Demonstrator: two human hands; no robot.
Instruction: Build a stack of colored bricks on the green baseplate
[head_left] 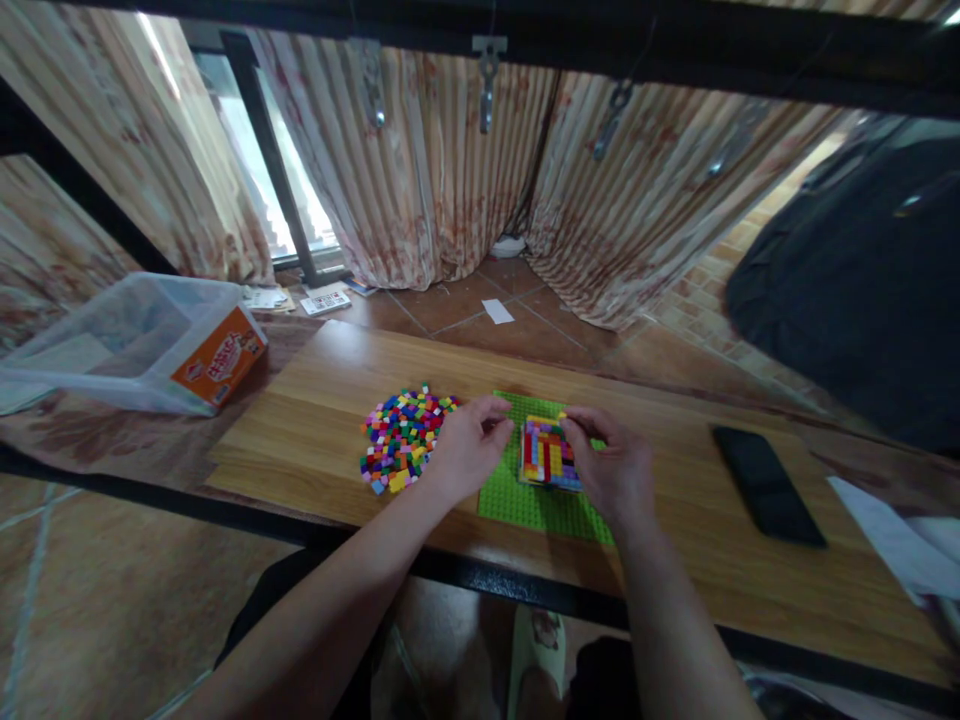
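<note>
A green studded baseplate point(499, 505) lies on the wooden board, bearing a low rectangular structure of multicoloured building bricks point(544, 455). My right hand point(616, 465) is at the structure's far right corner, thumb and fingertips pinched on a small yellow brick point(563, 415) there. Over the plate's left edge hovers my left hand point(474, 440), its thumb and fingers curled together; anything between them is too small to make out. Left of that hand lies a loose pile of small coloured bricks point(401, 435), partly covered by the hand.
A clear plastic bin point(142, 385) with an orange label stands at the left. A black phone point(769, 485) and white papers point(892, 530) lie at the right. A dark bar point(420, 25) with hanging metal clips crosses overhead. Curtains hang behind the table.
</note>
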